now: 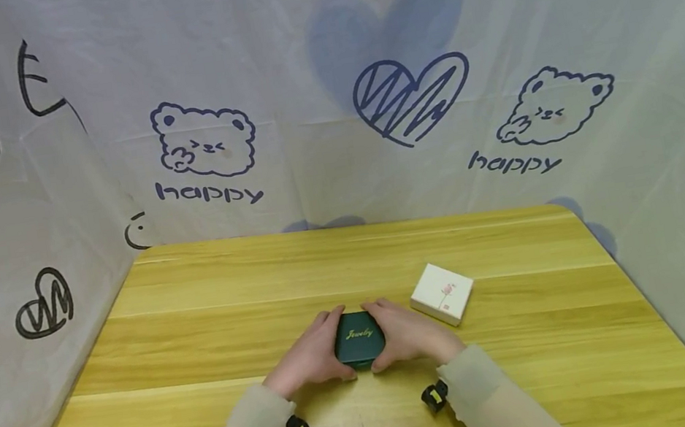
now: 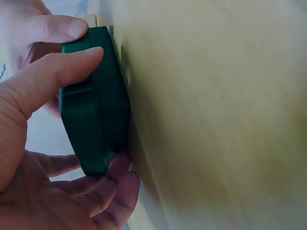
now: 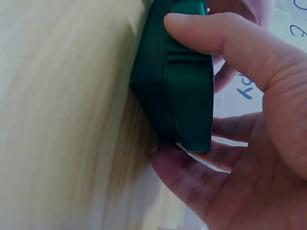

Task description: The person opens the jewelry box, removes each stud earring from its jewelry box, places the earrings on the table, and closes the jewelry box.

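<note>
A dark green jewelry box (image 1: 360, 338) with gold "Jewelry" lettering on its lid is held between both hands near the middle of the table. My left hand (image 1: 321, 350) grips its left side, thumb on the near face and fingers round the side. From the right, my right hand (image 1: 403, 333) holds it the same way. In the left wrist view the green box (image 2: 91, 110) looks closed, its underside at or just above the wood. The right wrist view shows the thumb pressed against the front of the box (image 3: 189, 96), fingertips at its lower edge.
A white square box (image 1: 442, 293) with a pink flower print lies just beyond the right hand. The wooden table (image 1: 208, 292) runs back to a white cloth (image 1: 306, 145) with drawn bears and hearts, which also hangs at both sides.
</note>
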Motion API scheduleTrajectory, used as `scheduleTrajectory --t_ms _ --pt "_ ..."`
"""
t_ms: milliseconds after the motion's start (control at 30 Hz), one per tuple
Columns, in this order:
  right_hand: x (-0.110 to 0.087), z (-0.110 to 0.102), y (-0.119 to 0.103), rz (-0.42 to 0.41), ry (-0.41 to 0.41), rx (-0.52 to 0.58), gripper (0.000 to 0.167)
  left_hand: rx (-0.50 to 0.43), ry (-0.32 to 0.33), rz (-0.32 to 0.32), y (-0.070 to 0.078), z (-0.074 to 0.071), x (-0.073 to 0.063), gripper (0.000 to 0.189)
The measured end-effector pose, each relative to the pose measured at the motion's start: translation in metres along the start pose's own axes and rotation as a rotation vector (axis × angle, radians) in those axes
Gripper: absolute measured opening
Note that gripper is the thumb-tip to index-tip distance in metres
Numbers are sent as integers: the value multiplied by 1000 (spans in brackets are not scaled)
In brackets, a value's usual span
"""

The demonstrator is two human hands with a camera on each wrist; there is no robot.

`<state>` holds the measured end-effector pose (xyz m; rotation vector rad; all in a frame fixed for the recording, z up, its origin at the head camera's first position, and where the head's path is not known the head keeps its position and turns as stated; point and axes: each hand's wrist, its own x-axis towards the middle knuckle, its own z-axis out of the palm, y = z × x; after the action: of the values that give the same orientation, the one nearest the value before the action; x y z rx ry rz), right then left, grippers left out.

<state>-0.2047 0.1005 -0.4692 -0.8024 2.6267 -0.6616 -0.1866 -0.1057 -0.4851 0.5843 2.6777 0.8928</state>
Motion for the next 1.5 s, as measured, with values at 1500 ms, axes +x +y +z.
scheduleTrajectory --t_ms 1500 --pt "4 -5 4 -37 -1 40 75 90 1 9 9 6 6 106"
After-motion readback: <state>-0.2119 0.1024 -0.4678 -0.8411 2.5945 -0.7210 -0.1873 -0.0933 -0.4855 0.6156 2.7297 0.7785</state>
